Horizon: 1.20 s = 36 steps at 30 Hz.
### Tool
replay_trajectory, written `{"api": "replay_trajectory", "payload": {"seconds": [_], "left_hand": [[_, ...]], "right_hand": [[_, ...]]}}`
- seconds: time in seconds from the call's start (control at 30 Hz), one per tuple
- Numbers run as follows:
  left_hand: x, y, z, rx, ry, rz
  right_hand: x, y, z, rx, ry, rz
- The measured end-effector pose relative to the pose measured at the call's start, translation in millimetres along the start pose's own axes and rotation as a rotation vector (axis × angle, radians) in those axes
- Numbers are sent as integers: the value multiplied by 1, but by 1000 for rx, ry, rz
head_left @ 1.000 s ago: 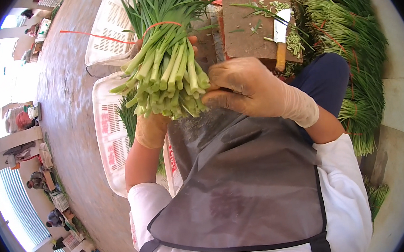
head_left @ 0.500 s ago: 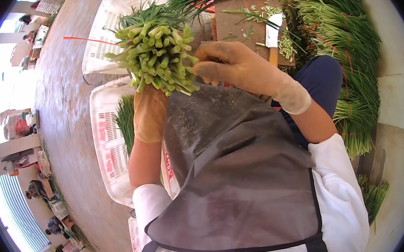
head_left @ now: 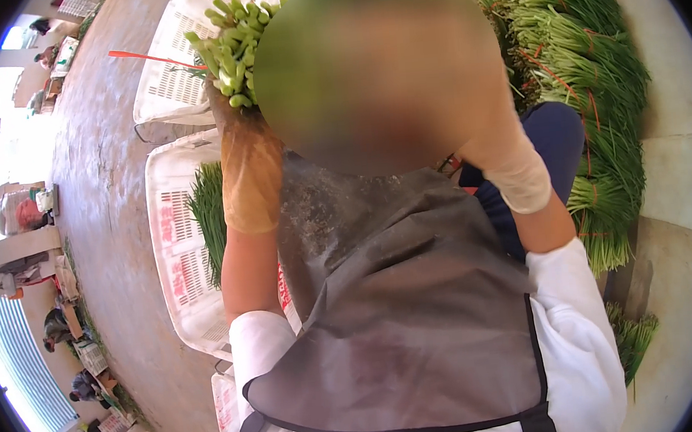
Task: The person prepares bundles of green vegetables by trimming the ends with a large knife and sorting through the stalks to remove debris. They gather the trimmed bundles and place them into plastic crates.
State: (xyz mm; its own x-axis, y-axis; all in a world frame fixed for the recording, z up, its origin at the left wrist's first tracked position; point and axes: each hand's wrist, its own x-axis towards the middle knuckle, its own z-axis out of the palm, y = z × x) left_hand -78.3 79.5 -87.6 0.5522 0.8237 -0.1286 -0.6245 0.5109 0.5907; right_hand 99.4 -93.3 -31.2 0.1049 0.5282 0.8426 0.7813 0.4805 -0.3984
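Note:
My left hand [head_left: 250, 171], in a tan glove, is closed around a bunch of green stalks [head_left: 233, 49] with the cut ends up, at the upper left. A red strip [head_left: 153, 58] sticks out to the left of the bunch. My right hand [head_left: 497, 141], also gloved, is raised to the right of the bunch. A round blurred patch covers its fingers and the right part of the bunch, so I cannot see what it touches. A dark apron [head_left: 402, 293] covers my lap.
White plastic crates [head_left: 170, 256] stand on my left, one with green stalks [head_left: 211, 219] inside. Tied bunches of long green stalks [head_left: 588, 71] are heaped along my right. A smaller bunch [head_left: 632, 339] lies lower right. People sit at the far left.
My left hand and the bunch have shifted slightly up and left. My right wrist has moved a little lower. A blurred patch hides the knife and cutting board seen before.

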Motion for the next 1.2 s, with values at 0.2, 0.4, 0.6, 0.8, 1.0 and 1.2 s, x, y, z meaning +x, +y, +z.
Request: {"api": "replay_trajectory", "payload": {"seconds": [0.2,0.4,0.6,0.8,1.0,1.2], "left_hand": [[8,-8,15,-43,87,16],[10,-13,23,58,208,-40],[0,0,17,-42,181,-22],[10,-8,26,105,215,-8],[1,-11,37,112,203,-71],[-4,-26,43,47,142,-21]], "right_hand": [[19,-6,34,-318,-13,-44],[5,14,51,-436,-35,-11],[-25,72,-4,-461,-258,95],[21,24,17,-248,18,-133],[29,18,41,-443,-139,-85],[10,43,70,-409,109,-76]]}}
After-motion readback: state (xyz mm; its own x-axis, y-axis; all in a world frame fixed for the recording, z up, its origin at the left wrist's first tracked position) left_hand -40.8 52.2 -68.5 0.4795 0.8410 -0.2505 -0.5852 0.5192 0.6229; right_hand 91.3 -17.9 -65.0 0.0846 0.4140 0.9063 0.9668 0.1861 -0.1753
